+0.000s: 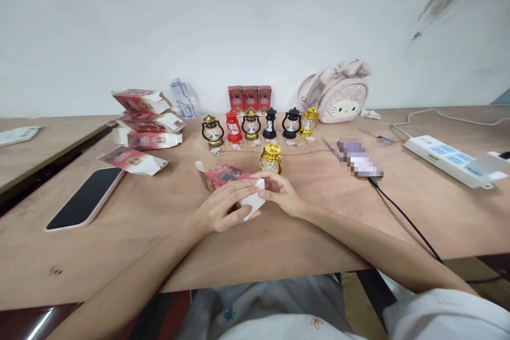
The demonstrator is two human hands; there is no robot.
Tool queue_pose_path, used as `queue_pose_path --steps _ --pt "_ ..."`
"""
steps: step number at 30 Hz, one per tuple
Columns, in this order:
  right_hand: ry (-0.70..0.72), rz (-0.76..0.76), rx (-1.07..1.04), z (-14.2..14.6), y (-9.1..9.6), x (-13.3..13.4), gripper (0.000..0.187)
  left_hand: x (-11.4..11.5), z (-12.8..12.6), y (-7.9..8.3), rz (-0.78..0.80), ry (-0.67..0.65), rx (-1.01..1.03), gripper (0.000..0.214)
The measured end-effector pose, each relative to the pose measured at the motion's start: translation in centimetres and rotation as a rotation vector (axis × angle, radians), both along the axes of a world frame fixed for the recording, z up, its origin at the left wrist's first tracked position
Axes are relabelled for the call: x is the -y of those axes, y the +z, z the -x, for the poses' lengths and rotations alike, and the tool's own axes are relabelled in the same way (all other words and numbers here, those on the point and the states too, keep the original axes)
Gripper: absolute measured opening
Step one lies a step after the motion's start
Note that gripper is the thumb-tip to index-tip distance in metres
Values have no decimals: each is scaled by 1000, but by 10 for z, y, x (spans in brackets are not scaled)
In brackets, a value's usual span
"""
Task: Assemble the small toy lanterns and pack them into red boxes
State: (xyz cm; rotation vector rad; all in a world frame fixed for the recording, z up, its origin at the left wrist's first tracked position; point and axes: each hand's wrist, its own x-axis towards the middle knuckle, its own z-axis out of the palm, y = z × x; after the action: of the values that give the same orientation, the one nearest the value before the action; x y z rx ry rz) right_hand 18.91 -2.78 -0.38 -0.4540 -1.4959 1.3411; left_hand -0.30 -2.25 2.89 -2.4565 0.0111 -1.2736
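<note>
A red printed cardboard box (228, 174) lies tilted between my hands, its white end toward my right side and a flap sticking out at its far left. My left hand (225, 207) wraps over the near side of the box. At the white end, my right hand (281, 194) pinches the box's edge with thumb and fingers. Just behind my right hand stands a gold mini lantern (271, 157), its base hidden by the fingers. Farther back, several small lanterns form a row, among them a red lantern (233, 127) and a black lantern (292, 124).
Flattened red boxes (149, 117) are stacked at the left, near a phone (85, 199). Against the wall are a bottle (183, 98), three upright red boxes (249, 100) and a pink bag (342, 96). A cabled phone (360, 158), a screwdriver (384, 139) and a power strip (446, 156) lie right.
</note>
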Motion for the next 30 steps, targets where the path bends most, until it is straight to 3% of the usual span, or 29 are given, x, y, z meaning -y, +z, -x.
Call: queue_pose_path --steps 5,8,11,15,17,19,21,23,25,27,30 --pt "-167 -103 33 2 -1 1 29 -5 0 -8 10 51 -9 35" --pt "-315 -284 69 4 -3 6 27 -8 0 -11 132 143 31 64" --pt "-491 -657 225 2 -4 11 21 -5 -2 -11 402 222 185 93" --pt "-565 -1230 494 -6 -4 8 32 0 -6 -11 772 151 407 98" --pt "-527 -1409 617 -10 -3 3 30 0 -7 -11 919 134 450 98" --pt "-500 -1480 715 -13 -4 -1 26 -2 -5 -8 979 192 468 98" --pt "-537 -1465 758 -14 -6 -4 28 -6 -2 -5 961 242 483 99" --pt "-696 -1375 707 -15 -9 -6 36 -10 2 -2 933 238 462 101" --pt "-917 -1175 618 -17 -10 -9 44 -13 5 -1 946 221 415 103" --pt "-1052 -904 573 -20 -10 -14 53 -14 6 -3 972 213 362 104" --pt "-1027 -554 561 -25 -7 -23 66 -15 6 -8 1002 221 311 101"
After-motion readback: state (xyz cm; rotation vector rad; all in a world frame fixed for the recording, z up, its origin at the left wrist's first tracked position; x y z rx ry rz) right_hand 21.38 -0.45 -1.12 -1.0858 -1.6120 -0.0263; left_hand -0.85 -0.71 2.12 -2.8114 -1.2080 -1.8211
